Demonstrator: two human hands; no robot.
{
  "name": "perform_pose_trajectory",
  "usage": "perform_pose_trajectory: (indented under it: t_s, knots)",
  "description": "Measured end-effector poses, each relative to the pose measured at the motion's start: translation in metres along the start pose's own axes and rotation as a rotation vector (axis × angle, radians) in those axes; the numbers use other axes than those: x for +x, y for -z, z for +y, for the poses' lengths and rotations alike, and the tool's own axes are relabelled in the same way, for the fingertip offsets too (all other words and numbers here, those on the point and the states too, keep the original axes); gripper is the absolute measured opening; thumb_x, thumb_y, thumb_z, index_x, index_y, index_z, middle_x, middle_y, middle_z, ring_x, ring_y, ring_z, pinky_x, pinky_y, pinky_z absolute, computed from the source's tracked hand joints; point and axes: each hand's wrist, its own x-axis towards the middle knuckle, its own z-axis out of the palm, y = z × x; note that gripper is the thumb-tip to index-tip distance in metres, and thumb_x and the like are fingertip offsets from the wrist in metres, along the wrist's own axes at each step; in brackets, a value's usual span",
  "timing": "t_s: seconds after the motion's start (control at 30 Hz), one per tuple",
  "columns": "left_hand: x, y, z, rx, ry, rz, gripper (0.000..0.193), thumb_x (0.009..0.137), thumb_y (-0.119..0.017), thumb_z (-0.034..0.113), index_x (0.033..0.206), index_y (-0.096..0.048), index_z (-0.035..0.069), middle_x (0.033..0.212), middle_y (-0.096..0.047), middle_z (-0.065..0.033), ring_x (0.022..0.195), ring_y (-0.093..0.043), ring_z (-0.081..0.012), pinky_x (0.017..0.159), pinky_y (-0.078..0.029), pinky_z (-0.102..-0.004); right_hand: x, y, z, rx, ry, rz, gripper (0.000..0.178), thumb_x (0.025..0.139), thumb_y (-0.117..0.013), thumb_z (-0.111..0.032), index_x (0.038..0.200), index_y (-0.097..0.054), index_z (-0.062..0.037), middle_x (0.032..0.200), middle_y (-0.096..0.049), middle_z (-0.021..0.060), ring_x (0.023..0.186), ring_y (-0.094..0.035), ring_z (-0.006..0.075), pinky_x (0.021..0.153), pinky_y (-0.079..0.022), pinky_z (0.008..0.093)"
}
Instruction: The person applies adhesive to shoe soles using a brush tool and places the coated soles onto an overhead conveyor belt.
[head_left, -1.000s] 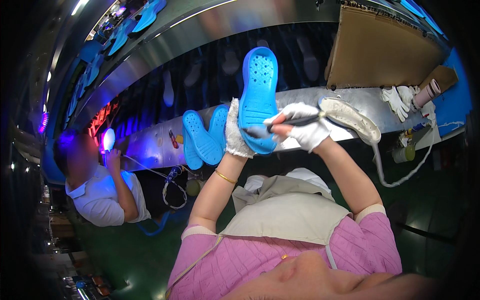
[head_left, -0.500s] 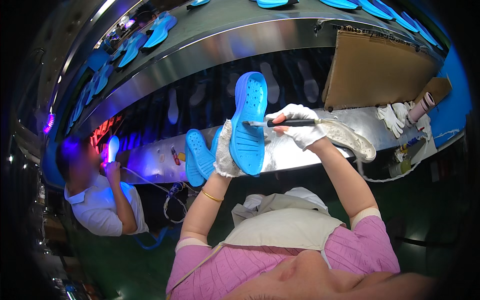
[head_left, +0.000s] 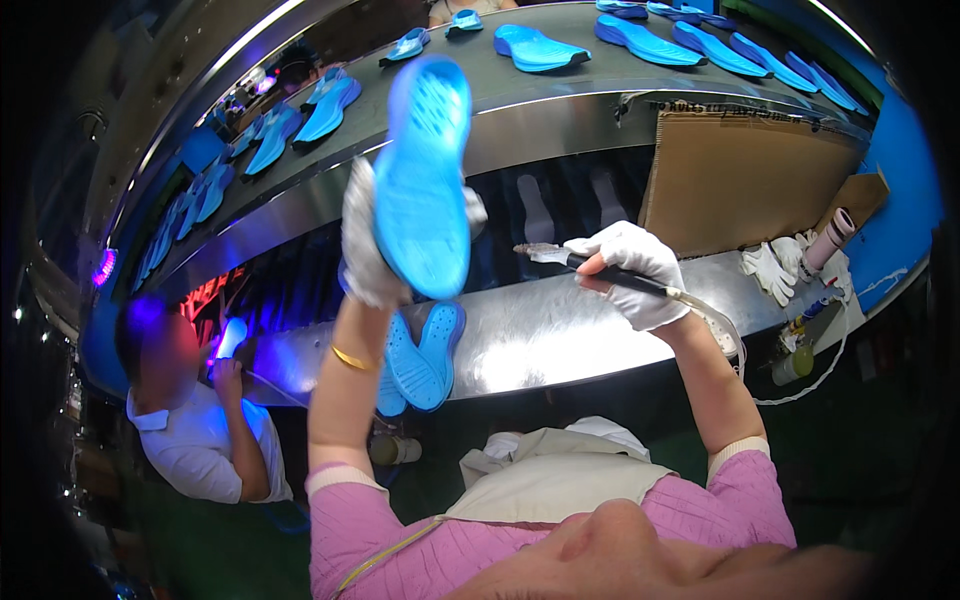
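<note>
My left hand (head_left: 366, 240), in a whitish work glove, grips a blue shoe sole (head_left: 425, 195) by its sides and holds it up before the conveyor's front edge. The sole is blurred by motion. My right hand (head_left: 640, 270), in a white glove with bare fingertips showing, is closed round a brush (head_left: 545, 253) with a black handle and a pale tube at its rear end. The brush tip points left, apart from the sole. Below my left hand, more blue soles (head_left: 425, 365) lean together on the metal bench (head_left: 540, 345).
Several blue soles (head_left: 540, 48) lie along the conveyor (head_left: 480, 85). A cardboard sheet (head_left: 750, 180) stands on the bench at right, near white gloves (head_left: 768, 272) and a pink roll (head_left: 830, 240). At left, a co-worker (head_left: 205, 430) holds a lit sole.
My left hand has carried the sole up and left, toward the conveyor. The brush no longer touches it; my right hand has shifted slightly right and down. More of the conveyor shows.
</note>
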Motion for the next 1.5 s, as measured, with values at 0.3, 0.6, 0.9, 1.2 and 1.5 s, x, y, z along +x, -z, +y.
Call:
perform_pose_trajectory:
  t_s: [0.3,0.6,0.9,1.2,1.5]
  knots:
    - [0.183,0.145,0.078,1.888,-0.068,0.357,0.038,0.092,-0.043,0.017,0.127,-0.048,0.002,0.127,-0.053,-0.0124,0.119,-0.047,-0.0239,0.101,-0.035,-0.0309,-0.028,0.012,0.031,0.008,-0.073,0.019,0.017,0.069,-0.072,0.0,0.081,-0.065,-0.0078,0.083,-0.064,0.0059,0.079,-0.063,0.0214,0.073,-0.05,0.0311]
    - [0.154,0.133,0.093,2.68,-0.222,0.315,0.039,0.09,-0.054,0.027,0.122,-0.056,0.005,0.121,-0.059,-0.0086,0.109,-0.056,-0.0145,0.092,-0.043,-0.029,-0.051,0.018,0.046,0.015,-0.332,0.145,0.021,0.065,-0.077,0.002,0.077,-0.063,-0.0085,0.087,-0.064,0.0075,0.087,-0.064,0.0213,0.076,-0.051,0.0303]
    - [0.074,0.141,0.131,2.56,0.154,0.196,0.041,0.093,-0.051,0.029,0.125,-0.053,0.004,0.124,-0.057,-0.0122,0.114,-0.053,-0.0176,0.096,-0.041,-0.0308,-0.067,-0.001,0.022,0.019,-0.286,0.089,0.024,0.063,-0.074,0.004,0.078,-0.062,-0.0093,0.087,-0.063,0.0074,0.087,-0.063,0.0236,0.077,-0.049,0.0313]
    - [-0.041,0.05,0.151,0.445,-0.752,0.68,0.062,0.09,-0.051,0.041,0.131,-0.042,-0.005,0.131,-0.048,-0.0196,0.126,-0.041,-0.0268,0.108,-0.03,-0.041,-0.075,-0.009,0.037,-0.039,-0.238,0.021,0.021,0.068,-0.071,0.002,0.084,-0.063,-0.0084,0.089,-0.063,0.0065,0.085,-0.062,0.0209,0.078,-0.049,0.0315]
    - [-0.078,0.047,-0.065,-0.529,0.067,0.091,0.035,0.089,-0.048,0.045,0.086,-0.042,0.011,0.096,-0.039,-0.0111,0.088,-0.038,-0.0279,0.074,-0.032,-0.042,-0.081,-0.038,0.019,0.34,-0.728,0.104,0.018,0.078,-0.068,0.002,0.087,-0.054,-0.0035,0.078,-0.063,0.0072,0.07,-0.06,0.0113,0.063,-0.048,0.0237]
